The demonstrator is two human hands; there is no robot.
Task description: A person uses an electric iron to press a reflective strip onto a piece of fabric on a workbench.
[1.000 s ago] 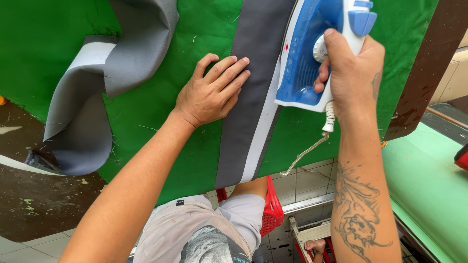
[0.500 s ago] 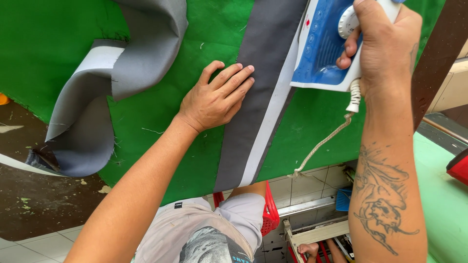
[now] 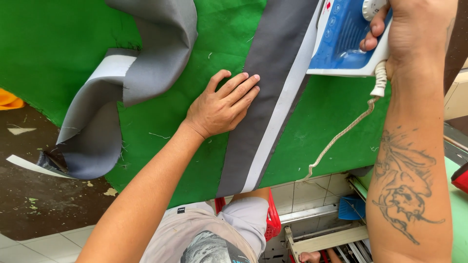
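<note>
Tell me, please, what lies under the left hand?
The left hand presses the grey fabric strip onto the green board cover. What lies beneath the palm is covered.

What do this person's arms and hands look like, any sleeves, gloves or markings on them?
Both forearms are bare, with no sleeves reaching into view, and neither hand is gloved. The left hand shows no ring, watch or marking. The right hand also appears unadorned, but its forearm carries a large dark line tattoo running along its length, a figure with fine shaded detail. Nothing is worn at either wrist.
</note>
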